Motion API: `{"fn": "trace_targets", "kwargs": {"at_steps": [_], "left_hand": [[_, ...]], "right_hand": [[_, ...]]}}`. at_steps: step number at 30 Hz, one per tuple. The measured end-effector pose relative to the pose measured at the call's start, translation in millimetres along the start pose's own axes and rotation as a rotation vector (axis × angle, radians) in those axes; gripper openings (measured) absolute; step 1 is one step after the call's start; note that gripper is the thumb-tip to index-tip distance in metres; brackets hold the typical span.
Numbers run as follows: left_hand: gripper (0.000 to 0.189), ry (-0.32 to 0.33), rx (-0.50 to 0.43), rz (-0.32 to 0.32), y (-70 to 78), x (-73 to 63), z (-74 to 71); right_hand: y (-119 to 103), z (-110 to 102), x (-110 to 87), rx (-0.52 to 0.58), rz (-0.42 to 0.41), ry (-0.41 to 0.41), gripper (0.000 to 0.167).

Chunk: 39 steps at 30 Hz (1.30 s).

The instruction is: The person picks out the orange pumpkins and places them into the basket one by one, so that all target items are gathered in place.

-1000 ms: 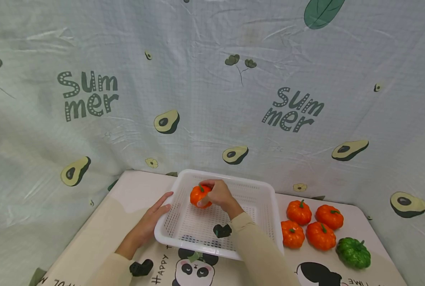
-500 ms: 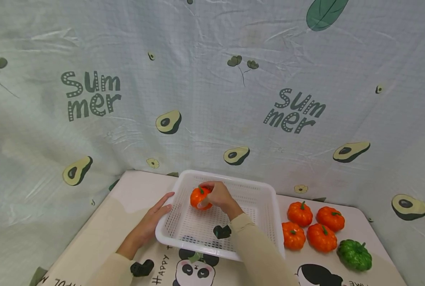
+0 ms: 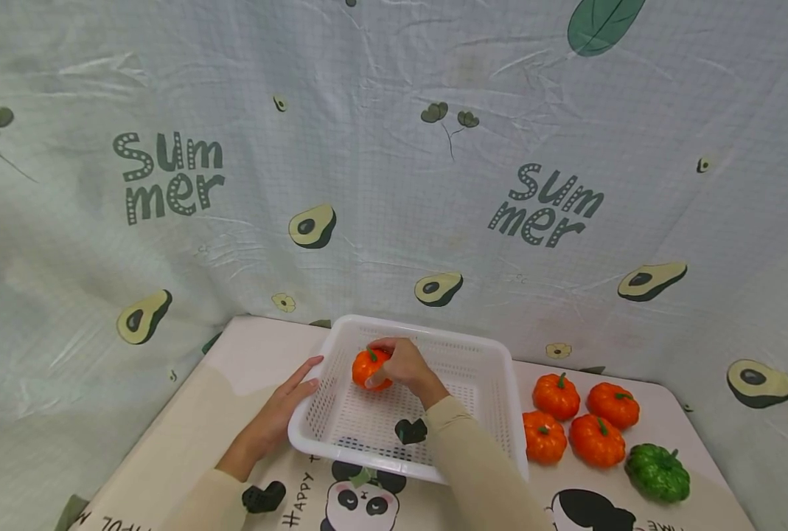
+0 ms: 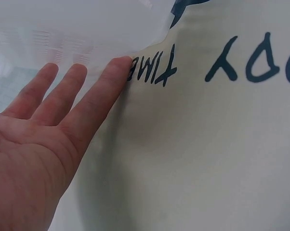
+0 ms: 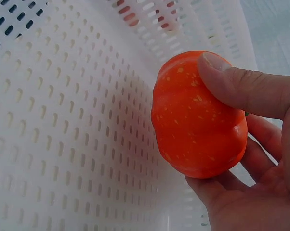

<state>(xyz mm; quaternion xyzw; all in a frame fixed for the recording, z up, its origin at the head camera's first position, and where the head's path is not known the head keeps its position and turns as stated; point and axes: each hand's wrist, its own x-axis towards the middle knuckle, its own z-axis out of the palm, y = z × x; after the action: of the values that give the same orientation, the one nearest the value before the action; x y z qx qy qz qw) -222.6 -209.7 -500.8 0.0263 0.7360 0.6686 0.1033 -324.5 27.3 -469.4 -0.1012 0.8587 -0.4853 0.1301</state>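
Note:
My right hand (image 3: 403, 365) grips a small orange pumpkin (image 3: 369, 368) with a green stem, inside the white plastic basket (image 3: 407, 466) toward its left end. In the right wrist view the thumb lies over one side of the pumpkin (image 5: 198, 120) and the fingers curl under the other, close to the perforated basket floor (image 5: 77, 125). My left hand (image 3: 279, 409) rests against the basket's left outer wall. The left wrist view shows its fingers (image 4: 94, 98) straight, with fingertips at the wall (image 4: 87, 29).
Right of the basket sit several orange pumpkins, one (image 3: 556, 396) at the back left of the group, and a green pumpkin (image 3: 657, 472) nearer the front. The table (image 3: 168, 435) has printed pandas and lettering. A patterned curtain (image 3: 380, 162) hangs behind.
Both hands, the pumpkin and the basket hold nearly the same places. The whole head view has shifted very slightly.

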Motion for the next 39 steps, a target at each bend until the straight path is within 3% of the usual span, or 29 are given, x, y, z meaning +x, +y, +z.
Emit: {"fn": "trace_targets", "kwargs": {"at_steps": [23,32,39], "left_hand": [[0.057,0.013,0.010,0.000,1.3,-0.1,0.5],[0.056,0.019,0.002,-0.001,-0.6,-0.6,0.9],[0.056,0.020,-0.004,0.002,-0.7,0.8,2.0]], "right_hand": [[0.6,2.3,-0.2,-0.076,-0.004,-0.053,0.061],[2.6,0.1,0.2,-0.168,-0.045,-0.108,0.060],[4.9,-0.9,1.6,-0.174,-0.053,-0.108,0.061]]}}
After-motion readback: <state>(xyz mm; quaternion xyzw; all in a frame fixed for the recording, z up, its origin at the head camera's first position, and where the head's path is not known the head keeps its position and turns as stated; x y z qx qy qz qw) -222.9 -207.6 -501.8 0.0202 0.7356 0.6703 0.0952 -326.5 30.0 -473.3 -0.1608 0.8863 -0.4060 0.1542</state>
